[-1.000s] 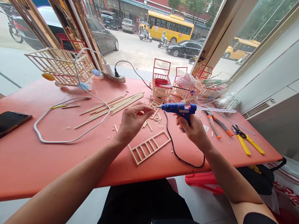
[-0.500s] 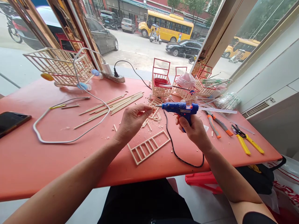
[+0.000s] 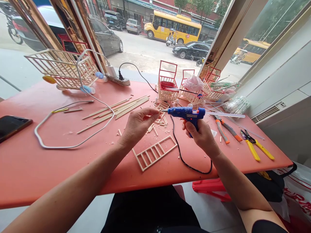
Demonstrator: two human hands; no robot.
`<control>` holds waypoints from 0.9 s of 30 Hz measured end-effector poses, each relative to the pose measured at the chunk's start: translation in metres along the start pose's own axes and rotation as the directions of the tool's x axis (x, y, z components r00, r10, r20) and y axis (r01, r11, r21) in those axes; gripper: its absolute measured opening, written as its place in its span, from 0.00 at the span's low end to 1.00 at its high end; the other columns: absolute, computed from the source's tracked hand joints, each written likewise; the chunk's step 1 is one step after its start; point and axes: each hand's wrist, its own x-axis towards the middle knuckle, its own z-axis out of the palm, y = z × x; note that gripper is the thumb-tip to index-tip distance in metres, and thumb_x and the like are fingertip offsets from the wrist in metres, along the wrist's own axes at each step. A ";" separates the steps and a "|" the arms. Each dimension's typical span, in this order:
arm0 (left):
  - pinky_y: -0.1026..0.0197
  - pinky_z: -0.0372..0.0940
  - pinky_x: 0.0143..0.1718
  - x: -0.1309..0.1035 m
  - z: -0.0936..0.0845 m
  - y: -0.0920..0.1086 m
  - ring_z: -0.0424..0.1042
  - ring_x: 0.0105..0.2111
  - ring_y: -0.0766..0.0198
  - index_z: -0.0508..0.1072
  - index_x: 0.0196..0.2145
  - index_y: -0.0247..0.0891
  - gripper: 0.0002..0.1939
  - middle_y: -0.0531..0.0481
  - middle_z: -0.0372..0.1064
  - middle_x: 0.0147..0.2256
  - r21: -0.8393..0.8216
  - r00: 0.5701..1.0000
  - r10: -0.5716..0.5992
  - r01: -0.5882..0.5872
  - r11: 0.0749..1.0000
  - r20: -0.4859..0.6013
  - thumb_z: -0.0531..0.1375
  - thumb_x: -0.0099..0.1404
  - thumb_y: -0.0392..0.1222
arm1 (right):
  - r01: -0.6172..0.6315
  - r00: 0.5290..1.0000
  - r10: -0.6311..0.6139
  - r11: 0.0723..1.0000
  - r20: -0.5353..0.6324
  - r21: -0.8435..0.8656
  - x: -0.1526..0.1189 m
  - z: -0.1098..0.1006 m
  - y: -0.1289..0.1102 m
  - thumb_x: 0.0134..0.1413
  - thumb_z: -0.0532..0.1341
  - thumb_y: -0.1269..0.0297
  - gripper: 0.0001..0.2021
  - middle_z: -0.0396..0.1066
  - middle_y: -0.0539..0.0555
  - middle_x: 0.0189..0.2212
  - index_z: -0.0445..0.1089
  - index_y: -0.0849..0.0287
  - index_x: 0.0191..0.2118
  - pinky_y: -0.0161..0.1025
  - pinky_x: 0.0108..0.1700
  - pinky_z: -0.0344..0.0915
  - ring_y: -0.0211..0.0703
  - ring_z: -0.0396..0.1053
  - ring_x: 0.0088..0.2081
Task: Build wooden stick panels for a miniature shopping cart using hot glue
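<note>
My right hand (image 3: 198, 131) is wrapped round the handle of a blue hot glue gun (image 3: 186, 113), its nozzle pointing left and a clear glue stick (image 3: 225, 114) jutting from its back. My left hand (image 3: 141, 124) pinches a short wooden stick (image 3: 159, 111) between thumb and forefinger; most of it is hidden by the fingers. The gun's metal tip is at or touching the stick's end. Below the hands, a ladder-like wooden frame (image 3: 155, 153) lies flat on the table. Short cut sticks and shavings are scattered behind my left hand.
Long wooden sticks (image 3: 121, 110) lie on the orange table (image 3: 80, 168). Miniature wooden carts (image 3: 168, 87) stand at the back, a larger one (image 3: 65, 69) at left. Orange-handled pliers (image 3: 222, 129) and yellow-handled cutters (image 3: 257, 145) lie right. A black cord (image 3: 178, 145) loops below the gun. A phone (image 3: 13, 127) rests left.
The glue gun has shifted very slightly left, and its tip has come closer to the stick in my left hand. Both hands keep their grips. Outside, a scooter has moved right.
</note>
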 end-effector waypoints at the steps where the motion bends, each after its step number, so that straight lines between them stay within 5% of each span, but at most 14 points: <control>1: 0.59 0.72 0.38 0.001 -0.001 -0.001 0.80 0.36 0.58 0.83 0.37 0.37 0.10 0.46 0.83 0.35 -0.014 1.000 -0.016 0.016 1.000 -0.007 0.70 0.61 0.45 | -0.001 1.000 0.001 1.000 -0.002 0.016 0.000 0.000 -0.001 0.61 0.59 0.30 0.30 0.67 0.51 0.26 0.70 0.58 0.36 0.37 0.25 0.60 0.36 0.60 0.23; 9: 0.61 0.68 0.36 0.011 -0.010 -0.004 0.76 0.32 0.64 0.74 0.34 0.39 0.12 0.52 0.76 0.29 -0.217 0.986 -0.101 0.070 0.974 -0.134 0.71 0.54 0.40 | -0.003 0.999 0.009 0.994 -0.053 0.107 0.000 0.000 -0.008 0.58 0.62 0.31 0.30 0.65 0.48 0.24 0.69 0.58 0.37 0.37 0.25 0.58 0.35 0.60 0.22; 15: 0.61 0.68 0.37 0.014 -0.009 -0.005 0.77 0.34 0.62 0.79 0.35 0.36 0.18 0.48 0.80 0.32 -0.370 0.961 -0.269 0.227 0.901 -0.066 0.75 0.47 0.43 | 0.007 0.997 0.001 0.994 -0.074 0.109 0.000 0.000 -0.004 0.60 0.62 0.32 0.29 0.66 0.49 0.26 0.69 0.58 0.37 0.36 0.25 0.58 0.34 0.60 0.22; 27: 0.61 0.70 0.39 0.015 -0.010 0.001 0.76 0.32 0.65 0.79 0.30 0.40 0.07 0.52 0.77 0.28 -0.400 0.983 -0.174 0.140 0.906 -0.051 0.70 0.51 0.40 | 0.005 0.997 0.002 0.996 -0.078 0.088 0.000 0.001 0.001 0.59 0.61 0.30 0.30 0.66 0.49 0.24 0.70 0.58 0.37 0.36 0.25 0.59 0.35 0.61 0.22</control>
